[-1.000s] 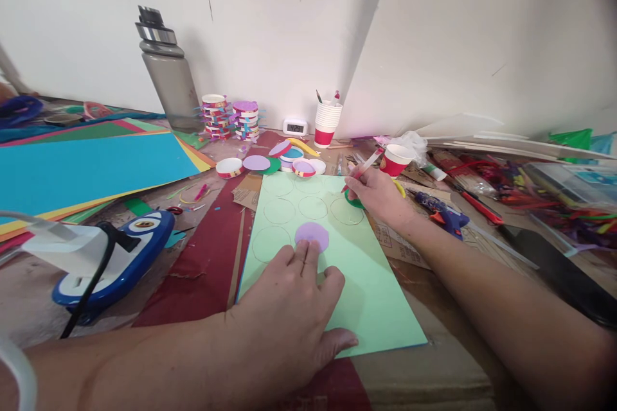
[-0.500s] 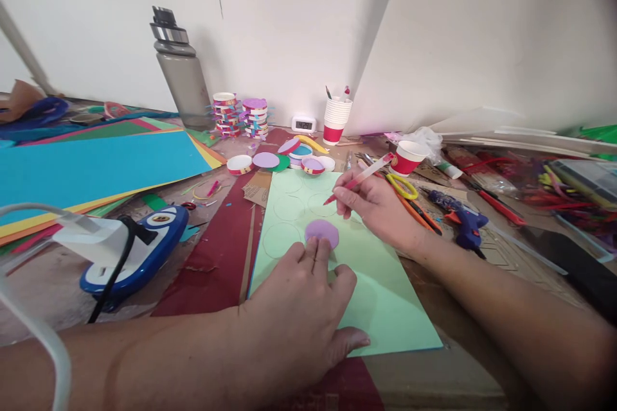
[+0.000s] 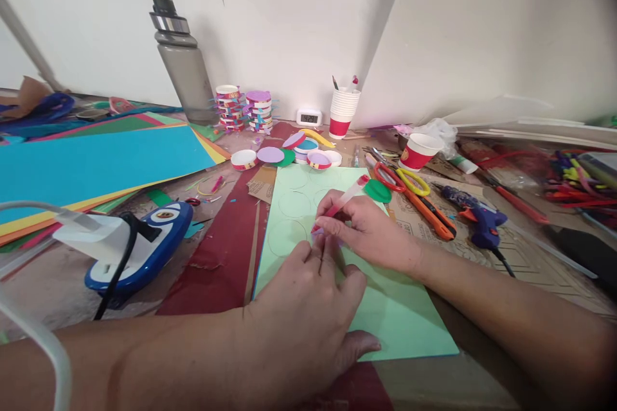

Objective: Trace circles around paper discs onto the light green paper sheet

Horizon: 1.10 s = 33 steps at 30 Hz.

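Note:
A light green sheet of paper [image 3: 400, 327] lies before me with several drawn circle outlines on it. My left hand [image 3: 308, 302] rests on the sheet with its thumb spread wide. Its fingertips press a small purple paper disc [image 3: 320, 232] flat against the green paper. Most of the disc is hidden under both hands. In my right hand [image 3: 361, 228] is a pen [image 3: 355, 190] with a clear barrel and red ends, pinched and slanted. Its tip is at the disc's left edge, close by my left fingertips.
Scissors [image 3: 419, 181], an orange utility knife [image 3: 429, 212], a blue glue gun [image 3: 482, 218] and a paper cup [image 3: 421, 151] lie right. Behind are cut cup rings [image 3: 243, 159], stacked cups [image 3: 343, 112] and a bottle [image 3: 183, 70]. A blue power strip [image 3: 166, 244] and coloured sheets [image 3: 96, 164] are left.
My right hand has moved down and left with the pen, from above the disc to the disc's edge. My left hand still presses the disc. The view has shifted slightly.

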Motion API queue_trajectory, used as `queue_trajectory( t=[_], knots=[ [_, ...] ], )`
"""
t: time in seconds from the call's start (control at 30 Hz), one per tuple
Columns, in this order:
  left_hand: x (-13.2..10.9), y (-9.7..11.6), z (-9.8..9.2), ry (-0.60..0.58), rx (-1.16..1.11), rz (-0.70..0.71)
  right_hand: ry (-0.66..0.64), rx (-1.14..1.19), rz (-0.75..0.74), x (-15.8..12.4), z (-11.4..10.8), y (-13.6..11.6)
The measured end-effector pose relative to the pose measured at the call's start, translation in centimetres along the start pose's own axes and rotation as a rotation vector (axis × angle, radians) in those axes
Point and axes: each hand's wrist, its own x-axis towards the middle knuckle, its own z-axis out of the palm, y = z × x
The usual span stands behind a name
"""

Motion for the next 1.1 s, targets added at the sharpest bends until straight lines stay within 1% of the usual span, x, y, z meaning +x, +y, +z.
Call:
queue_trajectory(
  t=[0.13,0.43,0.67,0.83,1.1],
  knots=[
    [0.00,0.00,0.16,0.047,0.000,0.002,-0.020,-0.002,0.013,0.00,0.07,-0.07],
    [0.07,-0.04,0.11,0.050,0.023,0.009,-0.030,-0.033,0.005,0.12,0.21,-0.17],
    [-0.01,0.12,0.04,0.045,0.017,0.007,0.009,-0.074,-0.013,0.30,0.33,-0.13],
    [0.08,0.06,0.00,0.023,0.018,0.007,0.027,-0.060,0.009,0.42,0.42,0.05],
    [0.02,0.01,0.09,0.027,0.005,0.008,0.076,-0.078,0.003,0.53,0.56,0.42]
  ],
)
